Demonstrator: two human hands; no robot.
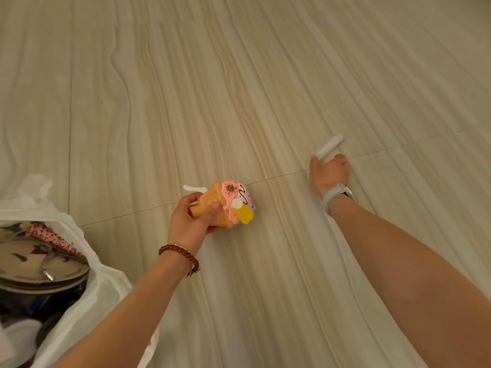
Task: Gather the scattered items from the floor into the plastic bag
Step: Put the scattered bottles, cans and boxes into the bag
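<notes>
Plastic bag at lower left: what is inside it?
The white plastic bag holds a round metallic lid-like disc and a pink patterned item above it. Dark things lie beneath, too covered to identify.

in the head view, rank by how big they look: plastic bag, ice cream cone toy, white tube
1. plastic bag, though it is nearest the camera
2. ice cream cone toy
3. white tube, farthest away and partly hidden by the right hand

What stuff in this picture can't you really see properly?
Head view only:
- White tube: its lower end is hidden inside the right hand, so its full shape is unclear.
- Plastic bag: cut off by the left and bottom edges; its dark contents are mostly unrecognisable.
- Ice cream cone toy: the left hand covers its narrow end.
- White tag behind the toy: too small to read.
</notes>
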